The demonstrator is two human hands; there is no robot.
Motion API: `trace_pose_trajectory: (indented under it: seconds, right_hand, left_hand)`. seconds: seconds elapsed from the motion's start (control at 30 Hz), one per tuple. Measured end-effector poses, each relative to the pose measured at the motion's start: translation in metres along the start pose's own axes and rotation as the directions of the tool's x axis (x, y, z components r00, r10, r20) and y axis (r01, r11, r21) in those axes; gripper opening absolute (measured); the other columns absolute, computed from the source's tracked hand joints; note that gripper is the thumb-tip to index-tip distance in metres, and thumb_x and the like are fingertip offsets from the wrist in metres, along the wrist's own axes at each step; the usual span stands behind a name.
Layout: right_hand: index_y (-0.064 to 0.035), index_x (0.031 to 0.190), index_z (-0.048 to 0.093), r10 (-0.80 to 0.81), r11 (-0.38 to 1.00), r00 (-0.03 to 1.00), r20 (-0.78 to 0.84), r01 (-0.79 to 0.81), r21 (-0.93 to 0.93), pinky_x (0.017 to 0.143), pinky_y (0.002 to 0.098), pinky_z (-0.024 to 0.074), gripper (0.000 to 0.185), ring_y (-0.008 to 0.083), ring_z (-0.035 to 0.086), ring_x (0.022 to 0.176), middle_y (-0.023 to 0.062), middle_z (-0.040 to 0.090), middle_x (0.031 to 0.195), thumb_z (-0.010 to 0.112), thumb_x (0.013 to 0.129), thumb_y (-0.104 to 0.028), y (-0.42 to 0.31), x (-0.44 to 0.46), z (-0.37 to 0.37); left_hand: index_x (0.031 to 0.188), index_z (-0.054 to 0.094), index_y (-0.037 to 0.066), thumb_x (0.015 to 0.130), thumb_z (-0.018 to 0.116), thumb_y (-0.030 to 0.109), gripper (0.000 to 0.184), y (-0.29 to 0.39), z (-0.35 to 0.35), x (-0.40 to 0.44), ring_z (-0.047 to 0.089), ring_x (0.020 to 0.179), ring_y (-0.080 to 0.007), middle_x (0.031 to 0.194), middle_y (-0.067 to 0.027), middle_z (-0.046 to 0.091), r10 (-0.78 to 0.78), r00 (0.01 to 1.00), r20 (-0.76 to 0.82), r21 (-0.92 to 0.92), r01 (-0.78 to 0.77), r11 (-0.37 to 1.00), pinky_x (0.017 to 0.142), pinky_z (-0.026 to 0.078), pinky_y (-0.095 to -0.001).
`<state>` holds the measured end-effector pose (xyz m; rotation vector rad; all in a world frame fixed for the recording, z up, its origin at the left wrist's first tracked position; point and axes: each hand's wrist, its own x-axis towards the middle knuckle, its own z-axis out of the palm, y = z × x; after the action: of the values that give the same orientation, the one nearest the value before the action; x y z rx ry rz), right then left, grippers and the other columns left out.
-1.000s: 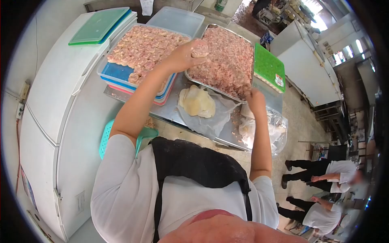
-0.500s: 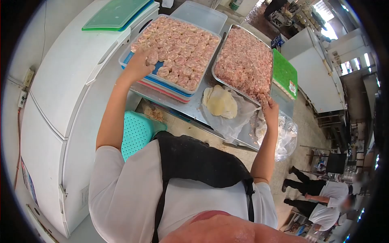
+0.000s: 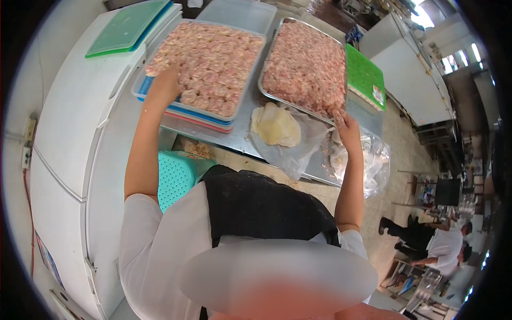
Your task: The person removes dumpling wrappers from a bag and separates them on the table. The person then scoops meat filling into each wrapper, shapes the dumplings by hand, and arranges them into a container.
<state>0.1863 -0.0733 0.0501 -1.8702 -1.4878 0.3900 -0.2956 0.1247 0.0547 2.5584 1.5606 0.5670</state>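
My left hand (image 3: 164, 86) is over the near left part of a clear plastic tray (image 3: 242, 88) with a blue bottom. Rows of open-topped meat dumplings (image 3: 213, 58) fill much of it. The fingers are closed down among the dumplings; what they hold is hidden. To the right, my right hand (image 3: 346, 127) is at the near corner of a metal tray (image 3: 261, 80) heaped with ground meat (image 3: 306, 61). Its meat-smeared fingers are bent together, around something I cannot make out. Between the hands, round dough wrappers (image 3: 277, 127) lie stacked on a plastic sheet (image 3: 301, 154).
More trays (image 3: 213, 126) are stacked under the dumplings. A clear bag (image 3: 376, 165) lies beside my right forearm. A green lid (image 3: 365, 74) is beyond the metal tray. A white freezer (image 3: 69, 106) stands left, a turquoise stool (image 3: 176, 178) below. Two people (image 3: 442, 248) stand at far right.
The whole view has shifted, with both trays now farther left. My left hand stays over the dumplings; the blue gap beside it no longer shows. My right hand remains at the metal tray's corner.
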Motion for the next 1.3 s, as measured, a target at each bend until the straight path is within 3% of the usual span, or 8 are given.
trace_pose_trajectory:
  seconds: [0.07,0.23,0.4,0.63,0.8,0.87,1.23,1.3]
  right_hand:
    - [-0.0008,0.098,0.064,0.040,0.987,0.998,0.052,-0.031,-0.157,0.078,0.0451,0.0471,0.033,0.0453,0.057,0.091,0.0288,0.061,0.094,0.049,0.091,-0.029,0.019,0.012,-0.010]
    - [-0.0009,0.084,0.064,-0.060,0.792,0.960,0.275,0.213,-0.572,0.072,0.0514,0.0466,0.024,0.0440,0.060,0.082,0.0253,0.063,0.085,0.050,0.086,-0.021,0.015,0.047,-0.074]
    - [-0.0039,0.072,0.067,-0.057,0.504,0.937,0.344,0.325,-0.801,0.063,0.0458,0.0504,0.020,0.0344,0.065,0.075,0.0175,0.066,0.080,0.052,0.081,-0.015,0.034,0.077,-0.076]
    - [-0.0043,0.070,0.065,-0.380,0.519,0.778,0.500,0.627,-0.581,0.058,0.0425,0.0511,0.017,0.0304,0.065,0.070,0.0156,0.065,0.074,0.053,0.078,-0.014,0.041,0.050,-0.059]
    - [-0.0045,0.071,0.065,-0.215,0.534,0.839,0.499,0.529,-0.660,0.059,0.0433,0.0515,0.016,0.0317,0.065,0.067,0.0166,0.065,0.072,0.052,0.077,-0.012,0.051,0.088,-0.077]
    - [-0.0052,0.072,0.066,-0.433,0.543,0.753,0.495,0.656,-0.523,0.057,0.0423,0.0516,0.015,0.0307,0.066,0.068,0.0165,0.064,0.071,0.053,0.077,-0.011,0.095,0.082,-0.034]
    - [-0.0041,0.069,0.067,-0.124,0.653,0.821,0.557,0.490,-0.578,0.056,0.0442,0.0519,0.024,0.0333,0.066,0.066,0.0178,0.065,0.071,0.056,0.081,-0.021,0.068,0.078,-0.049]
    - [-0.0021,0.071,0.066,-0.368,0.678,0.775,0.514,0.602,-0.422,0.057,0.0445,0.0513,0.033,0.0351,0.065,0.065,0.0188,0.065,0.073,0.055,0.086,-0.030,0.080,0.050,-0.030]
  left_hand:
    - [0.135,0.041,0.005,0.069,0.062,0.000,0.070,0.008,0.001,0.007,0.052,0.112,-0.0384,0.124,-0.0245,0.053,-0.047,0.999,0.027,-0.050,0.048,0.998,0.095,0.043,-0.0432]
    - [0.136,0.043,0.008,0.069,0.056,-0.004,0.069,0.007,-0.007,-0.006,0.049,0.118,-0.0366,0.127,-0.0240,0.052,-0.012,1.000,-0.009,-0.231,0.010,0.973,0.099,0.041,-0.0410]
    - [0.129,0.051,0.012,0.082,0.056,0.004,0.048,0.087,-0.034,-0.013,0.054,0.115,-0.0323,0.121,-0.0199,0.057,-0.204,0.942,-0.266,0.080,0.232,0.969,0.096,0.043,-0.0384]
    - [0.107,0.061,0.006,0.083,0.067,0.019,0.028,0.235,0.076,-0.040,0.062,0.087,-0.0223,0.101,-0.0095,0.063,-0.144,0.947,0.287,-0.468,0.270,0.842,0.077,0.050,-0.0320]
    - [0.105,0.062,0.003,0.076,0.074,0.026,0.039,0.242,0.167,-0.061,0.059,0.085,-0.0249,0.094,-0.0106,0.061,-0.216,0.970,0.109,-0.522,0.241,0.818,0.077,0.048,-0.0335]
    - [0.105,0.062,0.002,0.075,0.074,0.025,0.039,0.238,0.165,-0.064,0.058,0.087,-0.0266,0.097,-0.0118,0.059,-0.253,0.955,0.157,-0.596,0.296,0.746,0.078,0.047,-0.0343]
    - [0.117,0.059,0.004,0.089,0.054,0.020,0.033,0.283,0.128,-0.035,0.053,0.098,-0.0327,0.100,-0.0160,0.054,0.165,0.981,0.098,-0.438,-0.107,0.892,0.085,0.043,-0.0367]
    - [0.117,0.059,0.003,0.090,0.053,0.019,0.032,0.273,0.130,-0.029,0.054,0.100,-0.0314,0.102,-0.0149,0.056,0.167,0.982,0.090,-0.510,-0.099,0.854,0.087,0.044,-0.0365]
